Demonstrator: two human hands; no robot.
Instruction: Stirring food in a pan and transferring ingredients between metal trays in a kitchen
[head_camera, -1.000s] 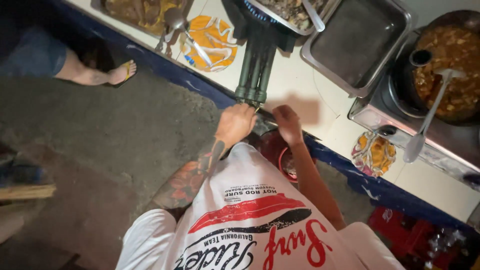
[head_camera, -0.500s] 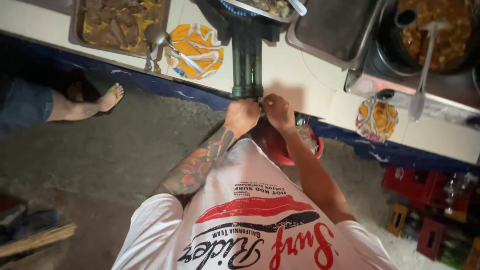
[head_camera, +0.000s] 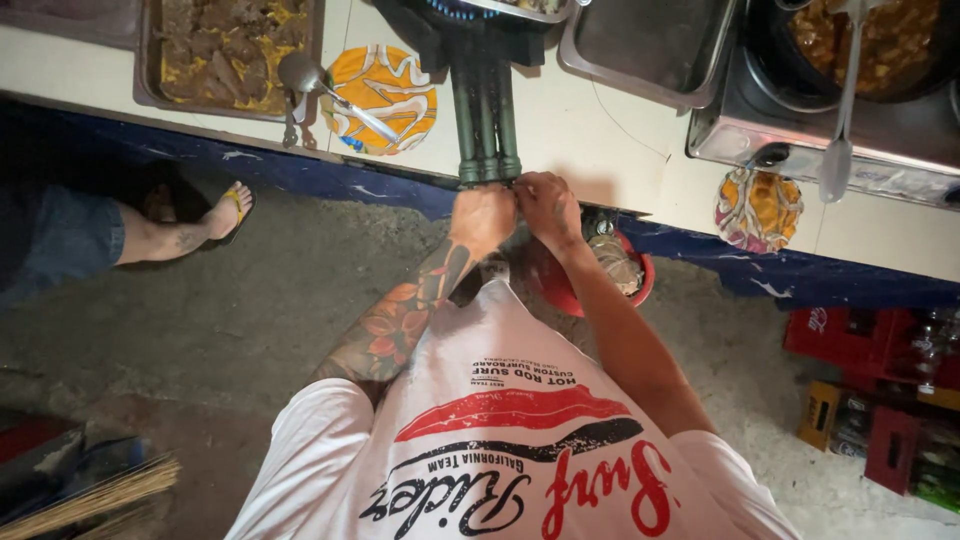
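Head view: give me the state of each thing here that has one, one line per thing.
left hand: closed on the burner's pipe end
right hand: closed on the same end
burner pipes: jutting to the counter edge
food tray: partly full
steel tray: empty
pot: full of stew
ladle: resting in the pot
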